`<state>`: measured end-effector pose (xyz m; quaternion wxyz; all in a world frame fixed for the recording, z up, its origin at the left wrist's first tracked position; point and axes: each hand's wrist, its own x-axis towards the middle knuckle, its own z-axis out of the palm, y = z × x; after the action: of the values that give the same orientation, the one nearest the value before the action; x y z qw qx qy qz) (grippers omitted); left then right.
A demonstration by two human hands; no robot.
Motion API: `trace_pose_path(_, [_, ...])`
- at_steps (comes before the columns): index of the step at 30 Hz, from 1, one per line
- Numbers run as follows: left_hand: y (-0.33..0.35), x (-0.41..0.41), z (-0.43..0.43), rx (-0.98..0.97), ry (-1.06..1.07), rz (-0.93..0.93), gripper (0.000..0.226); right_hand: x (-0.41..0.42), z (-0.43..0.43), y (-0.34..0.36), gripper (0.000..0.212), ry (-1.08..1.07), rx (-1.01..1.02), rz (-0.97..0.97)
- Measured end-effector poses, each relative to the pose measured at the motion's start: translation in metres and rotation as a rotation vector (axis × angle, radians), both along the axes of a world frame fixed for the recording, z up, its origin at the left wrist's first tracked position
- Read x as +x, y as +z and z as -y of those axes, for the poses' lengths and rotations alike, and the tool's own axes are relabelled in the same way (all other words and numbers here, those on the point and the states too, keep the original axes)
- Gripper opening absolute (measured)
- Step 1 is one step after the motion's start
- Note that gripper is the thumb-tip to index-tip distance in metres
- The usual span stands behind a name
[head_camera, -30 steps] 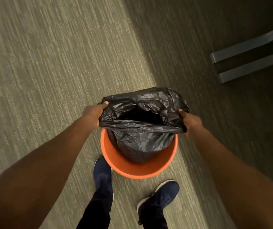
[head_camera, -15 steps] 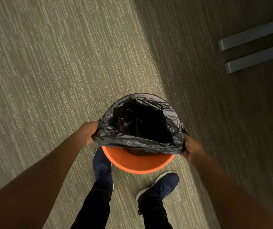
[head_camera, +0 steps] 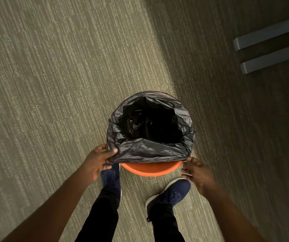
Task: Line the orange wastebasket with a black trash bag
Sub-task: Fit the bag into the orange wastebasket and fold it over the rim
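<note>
**A:** From the head camera, where does the bin stand, and why hold the bag like that?

**B:** The orange wastebasket (head_camera: 150, 170) stands on the carpet (head_camera: 53, 84) just ahead of my shoes (head_camera: 171, 191). The black trash bag (head_camera: 150, 151) sits in it with its mouth spread wide; the far and side edges look folded over the rim, so only the near arc of orange shows. I hold the near edge stretched straight between both hands so that I can draw it down over that last bare stretch of rim. Keeping it taut should stop the thin film from slipping back inside.

**A:** And your left hand?

**B:** My left hand (head_camera: 96, 163) is closed in a pinch on the left corner of that edge, thumb on top of the film, fingers curled beneath.

**A:** The right one?

**B:** My right hand (head_camera: 198, 173) is at the right corner, fingers drawn together at the bag's hem. It looks like a fingertip pinch on the edge, though the contact is small and partly hidden.

**A:** Anything else nearby?

**B:** Two grey bars (head_camera: 269, 48), perhaps furniture legs, lie well apart at the upper right. I judge the lining nearly done; the near edge still needs pulling over.
</note>
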<state>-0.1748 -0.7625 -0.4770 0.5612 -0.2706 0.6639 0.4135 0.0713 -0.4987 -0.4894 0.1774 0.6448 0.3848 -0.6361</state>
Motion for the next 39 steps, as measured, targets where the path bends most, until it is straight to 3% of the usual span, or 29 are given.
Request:
trace_pose_path(3, [0.003, 0.024, 0.002, -0.035, -0.015, 0.043, 0.030, -0.011, 0.004, 0.006, 0.014, -0.126, -0.003, 0.028])
trace_pose_path(5, [0.003, 0.041, 0.000, -0.043, -0.021, 0.090, 0.022, -0.017, 0.005, 0.012, 0.027, -0.152, -0.006, 0.041])
trace_pose_path(9, [-0.001, 0.070, -0.004, -0.084, -0.031, 0.141, 0.012, -0.027, 0.012, 0.022, 0.075, 0.098, 0.189, 0.088])
trace_pose_path(12, [-0.005, 0.089, -0.011, -0.086, -0.049, 0.168, 0.013, -0.037, 0.013, 0.027, 0.075, 0.265, 0.340, 0.151])
trace_pose_path(16, [-0.012, 0.108, -0.026, -0.113, -0.033, 0.169, 0.008, -0.055, 0.012, 0.029, 0.084, 0.489, 0.362, 0.258])
trace_pose_path(18, [-0.014, 0.115, -0.032, -0.127, -0.014, 0.148, 0.008, -0.057, 0.012, 0.024, 0.077, 0.577, 0.358, 0.293])
trace_pose_path(20, [-0.016, 0.121, -0.035, -0.140, 0.011, 0.115, 0.009, -0.054, 0.012, 0.017, 0.055, 0.597, 0.347, 0.288])
trace_pose_path(25, [-0.020, 0.130, -0.029, -0.166, 0.058, -0.011, 0.012, -0.042, 0.019, 0.009, 0.020, 0.276, 0.161, 0.182])
trace_pose_path(33, [-0.027, 0.132, -0.013, -0.157, 0.102, -0.109, 0.016, -0.020, 0.026, 0.017, 0.011, 0.002, -0.046, -0.065])
trace_pose_path(36, [-0.029, 0.132, -0.007, -0.157, 0.072, -0.126, 0.020, -0.016, 0.030, 0.015, 0.011, 0.064, -0.042, -0.073])
trace_pose_path(39, [-0.031, 0.136, -0.004, -0.152, -0.005, -0.177, 0.023, -0.006, 0.032, 0.008, 0.017, 0.287, 0.005, -0.005])
